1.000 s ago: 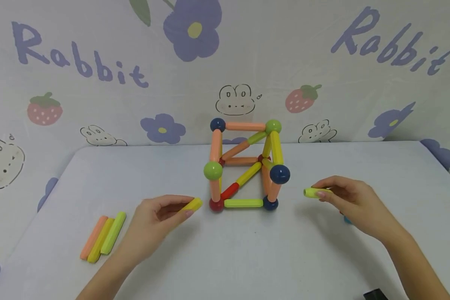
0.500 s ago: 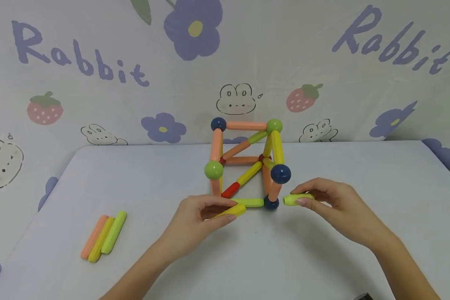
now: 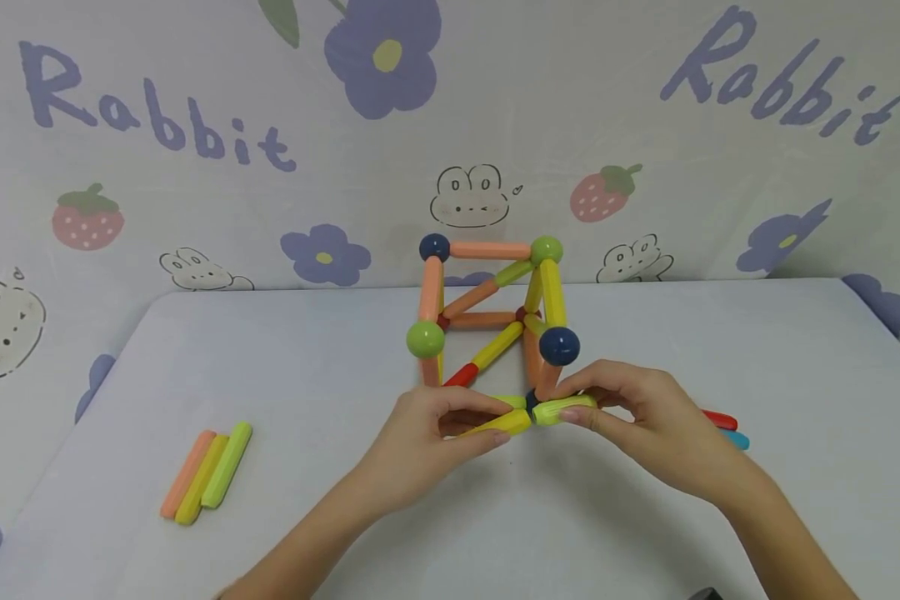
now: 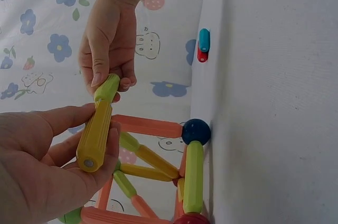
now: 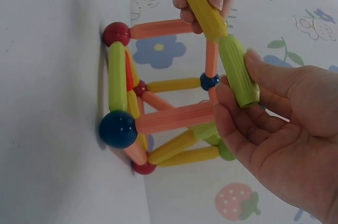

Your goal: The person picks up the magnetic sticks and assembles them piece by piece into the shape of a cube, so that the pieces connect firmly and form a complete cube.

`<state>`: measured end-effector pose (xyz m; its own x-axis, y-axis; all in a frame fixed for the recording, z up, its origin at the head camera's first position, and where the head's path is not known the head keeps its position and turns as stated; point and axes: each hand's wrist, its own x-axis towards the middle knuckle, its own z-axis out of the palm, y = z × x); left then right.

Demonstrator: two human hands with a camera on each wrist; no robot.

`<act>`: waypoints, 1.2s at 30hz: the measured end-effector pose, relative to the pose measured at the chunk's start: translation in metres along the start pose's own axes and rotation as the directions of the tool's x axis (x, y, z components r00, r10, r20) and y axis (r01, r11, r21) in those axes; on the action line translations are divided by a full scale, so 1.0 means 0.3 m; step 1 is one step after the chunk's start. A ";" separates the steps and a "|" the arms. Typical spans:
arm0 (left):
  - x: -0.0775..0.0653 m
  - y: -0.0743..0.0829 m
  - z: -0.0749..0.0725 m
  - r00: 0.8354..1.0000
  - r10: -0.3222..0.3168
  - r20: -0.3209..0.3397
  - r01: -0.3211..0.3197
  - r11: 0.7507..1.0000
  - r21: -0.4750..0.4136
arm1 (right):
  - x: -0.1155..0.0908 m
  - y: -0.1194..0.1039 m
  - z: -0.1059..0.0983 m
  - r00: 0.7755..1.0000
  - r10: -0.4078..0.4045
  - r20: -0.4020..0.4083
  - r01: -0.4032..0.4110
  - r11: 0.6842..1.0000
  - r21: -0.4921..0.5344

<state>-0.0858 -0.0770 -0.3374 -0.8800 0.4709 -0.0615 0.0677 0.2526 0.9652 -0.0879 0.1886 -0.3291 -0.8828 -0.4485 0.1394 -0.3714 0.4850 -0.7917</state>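
My left hand (image 3: 427, 437) pinches a yellow magnetic rod (image 4: 95, 137) between thumb and fingers. In my right hand (image 3: 648, 429) is a shorter lime-green magnetic rod (image 5: 237, 71), pinched the same way. Both wrist views show the two rods end to end, their tips meeting at a slight angle. They are held up in front of a box-shaped frame (image 3: 490, 250) of rods and balls standing on the table. In the head view, the meeting tips overlap the frame's lower right dark blue ball (image 5: 118, 129). My left hand hides the lower left red ball (image 5: 116, 34) there.
Orange, yellow and lime-green rods (image 3: 227, 467) lie side by side on the table (image 3: 330, 350) at left. Right of my right hand lie a red rod (image 3: 722, 419) and a blue rod (image 3: 737, 439). A patterned cloth (image 3: 210, 208) hangs behind.
My left hand has moved right with the yellow rod and my right hand left with the lime-green rod, until the tips met in front of the frame. The frame has stayed in place.
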 end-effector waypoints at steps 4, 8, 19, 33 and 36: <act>0.003 -0.003 0.005 1.000 0.004 -0.002 -0.004 1.000 -0.003 | 0.001 -0.003 0.005 0.999 -0.031 0.004 0.031 0.999 0.024; 0.003 -0.002 0.006 1.000 -0.005 -0.009 0.004 1.000 -0.005 | 0.001 -0.001 0.007 0.999 -0.019 0.028 0.018 0.999 0.028; 0.007 -0.014 0.008 1.000 -0.009 0.007 0.010 0.998 -0.056 | 0.006 0.007 0.020 0.970 0.106 0.220 -0.087 0.992 -0.094; 0.012 -0.015 -0.002 0.999 -0.031 -0.007 0.030 0.996 -0.083 | -0.001 0.004 0.009 0.998 0.055 0.041 -0.058 0.995 0.086; 0.014 -0.017 -0.004 0.999 -0.033 0.000 0.033 0.995 -0.099 | -0.003 0.012 0.004 0.999 0.041 0.028 -0.047 0.969 0.244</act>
<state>-0.0904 -0.0775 -0.3424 -0.8818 0.4622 -0.0936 -0.0082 0.1835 0.9830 -0.0881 0.1900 -0.3328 -0.8891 -0.4488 0.0902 -0.2483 0.3073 -0.9187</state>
